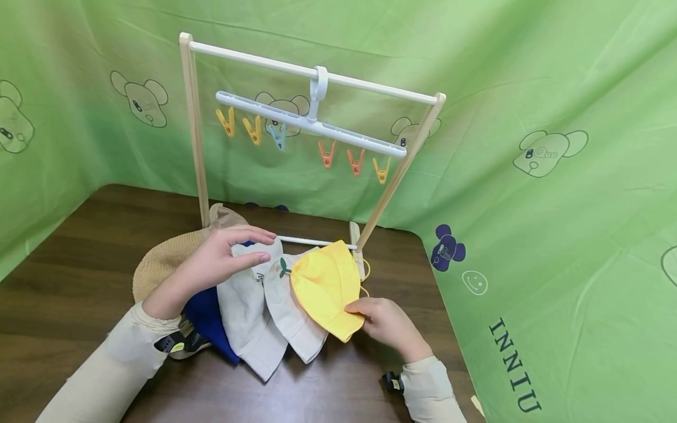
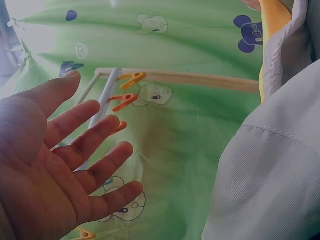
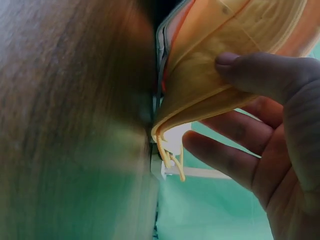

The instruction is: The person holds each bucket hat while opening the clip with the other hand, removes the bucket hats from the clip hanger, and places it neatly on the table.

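A yellow bucket hat (image 1: 325, 285) with a small green sprout and cord loops lies at the right end of a row of overlapping hats. My right hand (image 1: 388, 326) pinches its brim, thumb on the near side, as the right wrist view also shows. Under it lie a pale beige hat (image 1: 296, 314) and a light grey hat (image 1: 245, 320) with dark lettering. A blue hat (image 1: 211, 317) and a tan straw hat (image 1: 164, 258) are farther left, partly covered. Above the grey hat hovers my left hand (image 1: 224, 258), its fingers spread and nothing in them.
Behind the hats stands a wooden rack (image 1: 195, 135) with a white top rod (image 1: 254, 57). From it hangs a white clip hanger (image 1: 264, 110) carrying several clothespins, among them a blue clothespin (image 1: 278, 138). Green printed cloth (image 1: 555, 235) walls the brown table (image 1: 106, 235).
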Demonstrator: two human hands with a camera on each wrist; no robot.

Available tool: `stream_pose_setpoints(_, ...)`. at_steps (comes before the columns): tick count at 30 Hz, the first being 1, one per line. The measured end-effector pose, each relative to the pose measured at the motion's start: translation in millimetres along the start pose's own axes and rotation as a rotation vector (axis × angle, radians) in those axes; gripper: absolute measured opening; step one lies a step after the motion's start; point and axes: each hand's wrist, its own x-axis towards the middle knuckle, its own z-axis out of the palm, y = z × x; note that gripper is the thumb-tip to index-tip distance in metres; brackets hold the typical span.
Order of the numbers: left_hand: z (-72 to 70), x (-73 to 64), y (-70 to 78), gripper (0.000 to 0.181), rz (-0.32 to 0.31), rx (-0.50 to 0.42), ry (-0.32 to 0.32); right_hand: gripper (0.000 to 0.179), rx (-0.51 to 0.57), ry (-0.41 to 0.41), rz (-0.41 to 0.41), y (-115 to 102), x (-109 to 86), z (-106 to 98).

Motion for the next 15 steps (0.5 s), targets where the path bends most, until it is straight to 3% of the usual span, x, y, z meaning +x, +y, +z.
stream_pose_setpoints(15, -0.7, 0.1, 0.0, 0.025, 0.031, 0.037, -0.003, 0.030, 0.007, -0.240, 0.070, -6.2, 8.9, -9.4)
